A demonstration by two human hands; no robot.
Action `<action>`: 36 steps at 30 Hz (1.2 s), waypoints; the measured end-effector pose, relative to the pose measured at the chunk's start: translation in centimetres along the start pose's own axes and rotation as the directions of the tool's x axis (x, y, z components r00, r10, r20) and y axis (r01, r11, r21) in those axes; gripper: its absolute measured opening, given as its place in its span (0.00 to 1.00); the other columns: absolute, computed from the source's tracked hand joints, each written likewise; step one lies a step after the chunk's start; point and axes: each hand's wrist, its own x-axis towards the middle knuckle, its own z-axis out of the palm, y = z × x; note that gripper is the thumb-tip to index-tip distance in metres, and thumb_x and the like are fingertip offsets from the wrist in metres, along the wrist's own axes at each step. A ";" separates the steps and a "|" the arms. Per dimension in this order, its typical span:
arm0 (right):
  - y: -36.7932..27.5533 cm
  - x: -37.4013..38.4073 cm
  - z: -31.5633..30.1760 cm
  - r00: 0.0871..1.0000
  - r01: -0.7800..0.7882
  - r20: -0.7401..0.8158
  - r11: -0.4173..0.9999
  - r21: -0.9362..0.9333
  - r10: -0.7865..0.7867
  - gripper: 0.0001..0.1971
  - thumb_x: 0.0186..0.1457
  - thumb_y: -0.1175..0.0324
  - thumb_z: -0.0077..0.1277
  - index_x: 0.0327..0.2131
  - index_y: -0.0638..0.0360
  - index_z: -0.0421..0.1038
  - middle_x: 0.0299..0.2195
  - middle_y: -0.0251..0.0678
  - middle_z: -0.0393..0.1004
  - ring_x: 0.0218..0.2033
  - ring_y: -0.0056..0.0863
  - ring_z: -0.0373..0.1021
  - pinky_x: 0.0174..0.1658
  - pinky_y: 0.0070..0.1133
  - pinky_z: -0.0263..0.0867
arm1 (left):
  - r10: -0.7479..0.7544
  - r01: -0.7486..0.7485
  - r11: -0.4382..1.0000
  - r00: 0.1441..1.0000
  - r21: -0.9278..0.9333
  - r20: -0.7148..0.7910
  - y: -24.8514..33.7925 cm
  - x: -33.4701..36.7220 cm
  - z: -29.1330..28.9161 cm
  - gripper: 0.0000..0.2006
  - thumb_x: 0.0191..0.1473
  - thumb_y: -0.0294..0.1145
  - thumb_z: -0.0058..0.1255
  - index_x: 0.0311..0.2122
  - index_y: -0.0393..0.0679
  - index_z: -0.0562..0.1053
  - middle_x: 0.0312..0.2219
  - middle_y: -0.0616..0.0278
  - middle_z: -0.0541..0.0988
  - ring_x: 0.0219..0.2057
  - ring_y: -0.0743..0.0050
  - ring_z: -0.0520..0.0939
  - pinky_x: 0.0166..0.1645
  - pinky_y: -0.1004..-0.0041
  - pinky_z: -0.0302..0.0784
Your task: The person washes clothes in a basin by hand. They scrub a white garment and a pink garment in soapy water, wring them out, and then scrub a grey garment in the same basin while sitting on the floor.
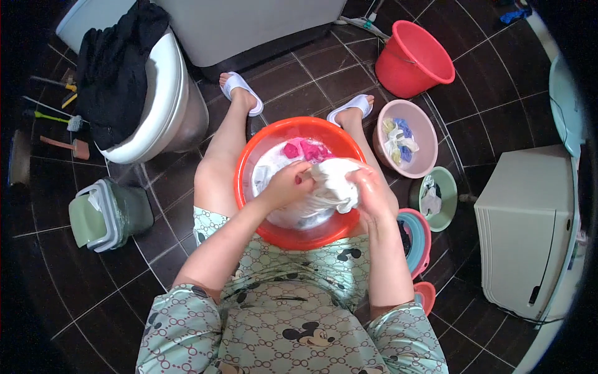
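Between my knees rests an orange-red basin (244, 171), with sudsy water and wet laundry inside. Above the water both hands grip a bunched white cloth (339, 177); its exact kind I cannot tell. My left hand (291, 186) is closed on its left side, fingers curled. On the other side my right hand (369, 192) closes round the folds, thumb up near the top. A bright pink cloth (310, 149) lies at the far side of the basin, just beyond the hands. More whitish fabric (265, 176) sits in the suds, partly hidden by my left arm.
At right stand a red bucket (414, 59), a pink basin (380, 121) with light laundry, a green basin (450, 215) and a pink-rimmed basin (425, 252). At left are a toilet (177, 93) draped with black cloth (115, 75) and a green bin (134, 209). A pale cabinet (517, 243) stands far right.
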 end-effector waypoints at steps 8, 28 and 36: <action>3.4 2.0 -4.3 0.977 0.033 -0.195 0.961 -0.275 -0.089 0.16 0.53 0.75 0.40 0.45 0.66 0.68 0.38 0.34 0.73 0.40 0.21 0.69 0.45 0.18 0.63 | -0.314 0.229 0.736 0.949 -0.637 -0.022 -0.8 -1.6 -3.9 0.17 0.50 0.26 0.45 0.47 0.39 0.68 0.38 0.60 0.76 0.40 0.70 0.77 0.46 0.74 0.71; 10.2 4.8 5.1 0.705 0.368 0.007 0.356 -0.859 -0.709 0.10 0.51 0.63 0.48 0.21 0.55 0.71 0.20 0.41 0.71 0.23 0.43 0.70 0.25 0.33 0.66 | -0.758 0.347 0.166 0.643 -0.923 0.105 -0.4 0.5 4.1 0.16 0.59 0.42 0.38 0.45 0.43 0.70 0.37 0.60 0.75 0.38 0.67 0.76 0.43 0.66 0.72; 10.5 4.1 5.2 0.881 0.097 -0.173 0.526 -0.845 -0.441 0.09 0.51 0.63 0.45 0.29 0.54 0.73 0.34 0.46 0.74 0.38 0.41 0.70 0.42 0.33 0.63 | -0.701 0.434 0.404 0.713 -0.805 0.033 -5.9 -0.3 4.3 0.16 0.59 0.42 0.37 0.43 0.42 0.70 0.38 0.57 0.75 0.43 0.61 0.76 0.48 0.62 0.72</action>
